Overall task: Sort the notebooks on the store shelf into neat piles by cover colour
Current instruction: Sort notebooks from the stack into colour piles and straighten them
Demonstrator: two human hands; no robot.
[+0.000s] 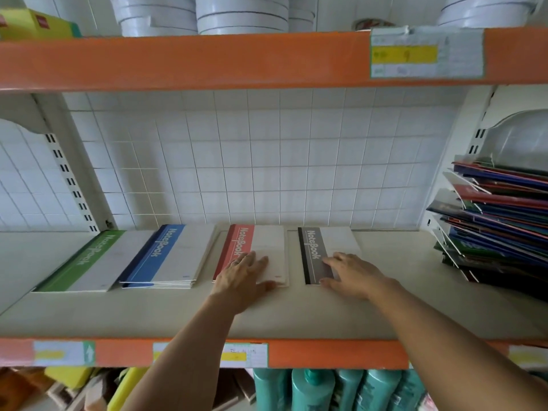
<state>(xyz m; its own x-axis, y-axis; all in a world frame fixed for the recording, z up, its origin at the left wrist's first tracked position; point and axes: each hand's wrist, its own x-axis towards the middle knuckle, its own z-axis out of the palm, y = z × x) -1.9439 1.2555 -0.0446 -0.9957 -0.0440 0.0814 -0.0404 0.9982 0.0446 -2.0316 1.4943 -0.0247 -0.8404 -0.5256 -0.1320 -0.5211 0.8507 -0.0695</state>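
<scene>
Four notebook piles are seen in a row across mid-frame on the shelf [296, 315], long axes running front to back. The left hand [243, 277] is laid flat on the red pile [261, 244], the right hand [353, 274] flat on the black pile [314, 250]; nothing is held in either grip.

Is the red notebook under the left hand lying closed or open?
Closed: the red notebook lies flat, cover up, title strip showing, with the left hand resting on it.
</scene>
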